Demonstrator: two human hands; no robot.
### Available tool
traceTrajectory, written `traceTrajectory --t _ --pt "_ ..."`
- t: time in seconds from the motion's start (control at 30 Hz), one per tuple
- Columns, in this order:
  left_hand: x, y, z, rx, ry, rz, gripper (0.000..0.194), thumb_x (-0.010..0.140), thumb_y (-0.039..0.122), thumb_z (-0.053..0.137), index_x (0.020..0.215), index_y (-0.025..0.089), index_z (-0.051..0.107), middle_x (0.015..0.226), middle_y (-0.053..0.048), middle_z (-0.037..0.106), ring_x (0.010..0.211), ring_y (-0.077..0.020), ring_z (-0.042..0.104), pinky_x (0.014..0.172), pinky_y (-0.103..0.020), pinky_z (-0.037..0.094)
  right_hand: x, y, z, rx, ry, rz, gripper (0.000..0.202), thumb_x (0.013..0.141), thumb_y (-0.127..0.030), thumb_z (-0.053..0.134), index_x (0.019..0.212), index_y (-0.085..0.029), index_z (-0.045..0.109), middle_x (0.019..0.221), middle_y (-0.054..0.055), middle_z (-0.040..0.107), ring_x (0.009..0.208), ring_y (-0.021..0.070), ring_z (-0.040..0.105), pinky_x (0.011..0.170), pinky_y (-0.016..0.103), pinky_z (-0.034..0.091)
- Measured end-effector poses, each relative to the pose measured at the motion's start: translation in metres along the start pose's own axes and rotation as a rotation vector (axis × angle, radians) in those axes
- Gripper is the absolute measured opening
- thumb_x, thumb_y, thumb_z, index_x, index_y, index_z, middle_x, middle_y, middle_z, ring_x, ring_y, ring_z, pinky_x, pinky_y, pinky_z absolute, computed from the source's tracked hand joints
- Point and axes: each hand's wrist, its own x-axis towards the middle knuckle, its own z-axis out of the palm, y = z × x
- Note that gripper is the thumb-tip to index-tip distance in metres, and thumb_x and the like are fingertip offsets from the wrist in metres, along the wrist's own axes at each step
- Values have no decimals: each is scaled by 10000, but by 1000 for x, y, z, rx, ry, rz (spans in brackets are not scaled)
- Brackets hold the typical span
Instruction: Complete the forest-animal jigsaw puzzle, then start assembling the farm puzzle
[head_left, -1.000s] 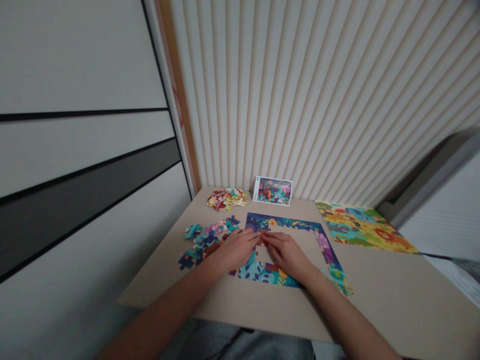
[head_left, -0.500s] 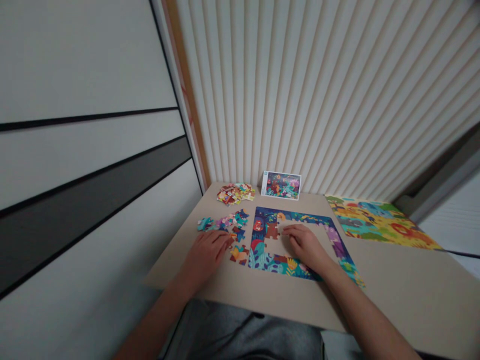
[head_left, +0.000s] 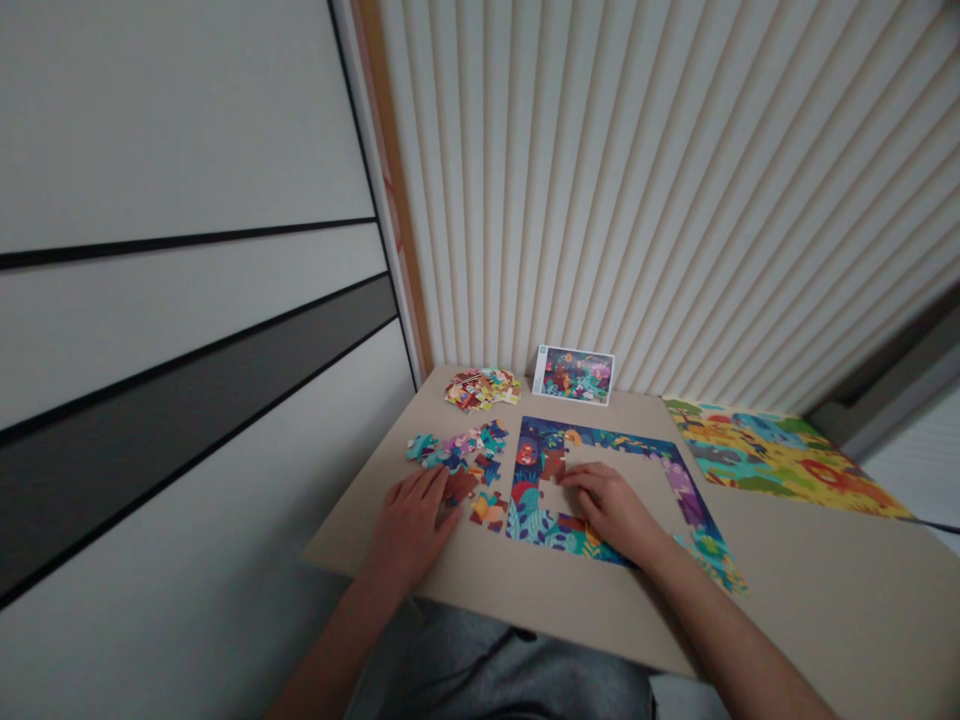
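Note:
A partly assembled jigsaw puzzle (head_left: 534, 520) lies on the table, its border joined around a bare middle. My right hand (head_left: 609, 505) rests over that middle, its fingertips at a brown piece (head_left: 553, 464) on the inner left side; whether they grip it is hard to tell. To the left of the puzzle are loose colourful pieces (head_left: 489, 508). My left hand (head_left: 411, 525) lies on the near edge of these pieces with its fingers apart, beside a brown piece (head_left: 459, 486), and nothing shows in its grasp.
A picture card (head_left: 574, 375) of the puzzle leans at the back. A second pile of pieces (head_left: 482, 389) sits at the back left. On the right lies a finished yellow puzzle (head_left: 780, 455). White panels stand at the left, a pleated screen behind.
My left hand has drawn back a little toward me, uncovering brown and blue pieces. My right hand's fingertips are now closer to the brown piece. The view has shifted slightly.

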Motion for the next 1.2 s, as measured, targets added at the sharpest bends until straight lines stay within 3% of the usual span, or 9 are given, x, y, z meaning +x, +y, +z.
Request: traceTrajectory --t 0.23,0.37,0.53,0.63,0.77,0.9,1.0,1.13,1.2 --pt "18 -1 6 -60 -48 -14 454 909 429 624 1295 191 613 1274 -136 670 1180 -315 600 1038 -495 426 0 -2 -2 -4 -16 0 352 832 -47 486 984 -233 743 1097 69 726 1030 232 649 963 421 498" --pt "17 4 2 -115 59 -8 505 889 448 654 1327 207 584 1273 -138 663 1180 -324 600 1045 -503 435 0 -6 0 57 10 13 359 843 -59 486 1017 -235 745 1111 75 725 1049 239 647 977 438 495" --pt "16 52 -6 -257 194 21 584 888 467 666 1407 264 493 1262 -117 640 1178 -306 598 1013 -464 484 1 -36 5 310 -29 78 253 974 -277 523 1115 -256 732 1121 74 727 1030 225 665 931 370 520" --pt "17 85 -2 -288 230 34 557 889 467 670 1378 250 512 1231 -131 637 1163 -318 593 996 -489 490 1 -52 10 437 -87 120 283 998 -402 513 1050 -237 737 1029 55 740 949 207 671 870 325 525" --pt "12 109 9 -296 239 25 495 903 456 657 1340 251 548 1211 -146 633 1137 -328 601 959 -513 509 -1 -50 15 551 -91 217 383 985 -502 506 934 -194 728 865 36 728 826 194 655 772 299 531" --pt "-1 106 14 -379 196 6 514 906 434 656 1378 281 520 1214 -133 637 1128 -317 618 943 -493 532 -5 -43 17 555 -121 269 405 968 -522 525 877 -183 726 764 25 702 741 185 634 690 286 526" --pt "-9 94 8 -489 133 -46 444 957 354 578 1387 270 507 1151 -113 661 1042 -266 651 889 -424 558 -4 -51 17 504 -182 214 385 980 -489 515 862 -195 734 752 26 705 736 187 636 681 281 519" --pt "-14 72 -6 -534 11 -73 181 977 284 510 1053 238 668 925 -60 684 836 -207 660 749 -334 542 13 -64 19 375 -248 65 352 1023 -405 455 959 -221 748 918 47 741 876 194 661 829 298 497" --pt "-15 57 -11 -513 10 -127 178 975 308 513 943 223 667 836 -35 671 743 -185 640 688 -305 517 29 -65 23 253 -233 45 338 1028 -383 450 1006 -219 745 978 59 737 925 195 656 874 299 472"
